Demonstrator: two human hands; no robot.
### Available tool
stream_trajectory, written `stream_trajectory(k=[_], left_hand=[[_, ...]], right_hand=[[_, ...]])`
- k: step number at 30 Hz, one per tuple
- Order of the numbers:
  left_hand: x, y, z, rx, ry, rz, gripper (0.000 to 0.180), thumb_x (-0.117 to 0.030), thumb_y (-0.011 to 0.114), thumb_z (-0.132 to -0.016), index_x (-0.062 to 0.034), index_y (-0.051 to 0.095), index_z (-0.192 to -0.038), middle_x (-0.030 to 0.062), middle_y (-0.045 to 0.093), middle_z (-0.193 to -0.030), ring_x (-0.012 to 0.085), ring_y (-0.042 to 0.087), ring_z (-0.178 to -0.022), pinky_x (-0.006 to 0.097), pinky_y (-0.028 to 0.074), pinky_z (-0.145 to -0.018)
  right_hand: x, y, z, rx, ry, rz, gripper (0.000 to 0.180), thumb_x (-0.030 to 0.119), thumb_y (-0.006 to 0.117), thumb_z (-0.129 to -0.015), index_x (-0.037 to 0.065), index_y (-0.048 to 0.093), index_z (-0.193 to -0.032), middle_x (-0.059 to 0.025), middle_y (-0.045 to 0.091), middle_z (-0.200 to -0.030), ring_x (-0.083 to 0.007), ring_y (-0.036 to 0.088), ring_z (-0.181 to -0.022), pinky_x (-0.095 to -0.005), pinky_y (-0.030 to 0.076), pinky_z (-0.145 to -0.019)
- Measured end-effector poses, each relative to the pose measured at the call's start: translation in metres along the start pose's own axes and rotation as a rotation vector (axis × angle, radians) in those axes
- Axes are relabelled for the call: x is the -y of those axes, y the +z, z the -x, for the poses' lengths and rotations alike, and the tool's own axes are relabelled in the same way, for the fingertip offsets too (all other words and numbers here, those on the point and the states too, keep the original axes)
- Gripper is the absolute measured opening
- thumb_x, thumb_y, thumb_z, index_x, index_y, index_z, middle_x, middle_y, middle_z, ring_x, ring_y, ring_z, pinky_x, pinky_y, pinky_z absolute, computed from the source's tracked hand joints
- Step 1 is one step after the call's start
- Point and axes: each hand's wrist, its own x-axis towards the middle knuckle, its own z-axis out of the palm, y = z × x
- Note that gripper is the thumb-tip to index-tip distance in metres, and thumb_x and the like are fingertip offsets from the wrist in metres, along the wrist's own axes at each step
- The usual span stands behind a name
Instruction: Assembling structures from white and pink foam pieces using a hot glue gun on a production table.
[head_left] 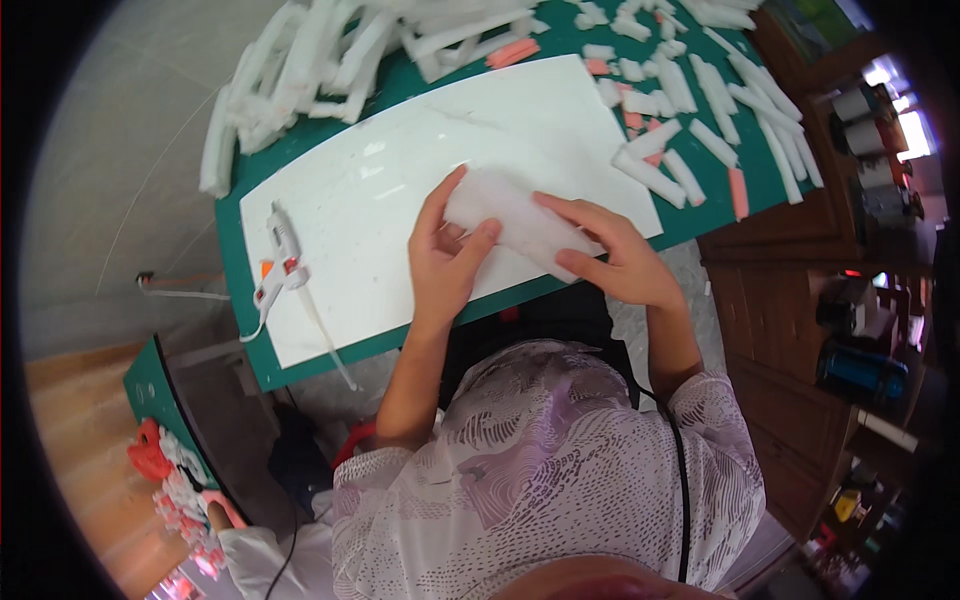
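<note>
A white foam block is held between both hands above the near part of a white board. My left hand grips its left end, the thumb lying on top. On the right end my right hand closes, its thumb near the lower edge and the index finger along the upper one. The block slants from upper left to lower right. A white hot glue gun lies on the board's left side, apart from both hands, with a glue stick trailing from it.
White foam strips and frames pile up at the far left of the green table. Loose white and pink foam pieces cover its right side. Wooden cabinets stand at right. Another person's sleeve shows at lower left.
</note>
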Motion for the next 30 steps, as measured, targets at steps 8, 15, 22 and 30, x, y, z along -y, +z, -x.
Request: stream_trajectory(k=[8,15,22,30], left_hand=[[0.005,0.003,0.003,-0.064,-0.003,0.040,0.059,0.009,0.062,-0.084,-0.0001,0.040,-0.138,0.0200,0.052,-0.126,0.0215,0.065,-0.098,0.027,0.055,-0.078],[0.005,0.007,0.003,-0.071,-0.029,-0.018,0.058,0.008,0.062,-0.085,-0.0002,0.040,-0.138,0.0190,0.055,-0.121,0.0218,0.065,-0.098,0.028,0.055,-0.079],[0.010,0.007,0.005,-0.125,-0.016,0.040,0.057,0.006,0.061,-0.087,-0.0015,0.040,-0.139,0.0179,0.056,-0.121,0.0205,0.064,-0.099,0.028,0.054,-0.079],[0.010,0.009,-0.001,-0.127,-0.057,-0.010,0.055,0.000,0.064,-0.088,-0.0024,0.042,-0.138,0.0161,0.059,-0.117,0.0188,0.066,-0.095,0.027,0.055,-0.072]], right_hand=[[-0.007,0.004,0.003,-0.019,0.007,-0.046,0.055,0.010,0.068,-0.084,0.010,0.053,-0.137,-0.0134,0.062,-0.122,-0.0209,0.059,-0.102,-0.0325,0.046,-0.091],[-0.009,0.006,0.008,-0.034,0.021,-0.062,0.056,0.010,0.069,-0.084,0.011,0.054,-0.137,-0.0135,0.063,-0.120,-0.0211,0.061,-0.100,-0.0329,0.047,-0.089],[-0.012,0.002,0.011,0.117,0.071,-0.033,0.072,0.012,0.072,-0.081,0.011,0.042,-0.146,-0.0149,0.060,-0.124,-0.0228,0.058,-0.101,-0.0326,0.047,-0.087],[-0.008,-0.006,0.010,0.240,0.141,-0.074,0.099,0.020,0.081,-0.071,0.012,0.025,-0.153,-0.0189,0.053,-0.134,-0.0252,0.057,-0.104,-0.0333,0.047,-0.087]])
